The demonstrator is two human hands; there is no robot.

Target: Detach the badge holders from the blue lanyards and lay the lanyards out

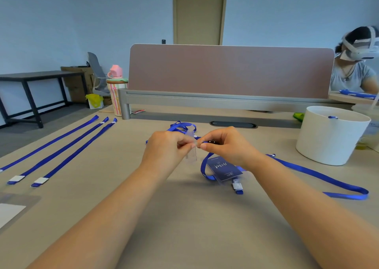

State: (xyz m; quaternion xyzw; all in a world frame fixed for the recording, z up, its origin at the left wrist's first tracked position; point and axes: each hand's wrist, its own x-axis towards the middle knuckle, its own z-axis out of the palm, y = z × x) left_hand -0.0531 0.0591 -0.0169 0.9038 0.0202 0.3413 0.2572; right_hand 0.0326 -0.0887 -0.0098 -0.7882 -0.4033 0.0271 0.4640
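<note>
while left hand [166, 145] pinches badge holder [191, 156], right hand [225, 143] pinching clip [212, 141]

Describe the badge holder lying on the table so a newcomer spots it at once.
Start at the white tub on the table's right and look left, just under the right hand. A badge holder lies flat there with a loose blue lanyard. Unlike the clear one the left hand pinches, it holds a dark blue card with white writing.
</note>
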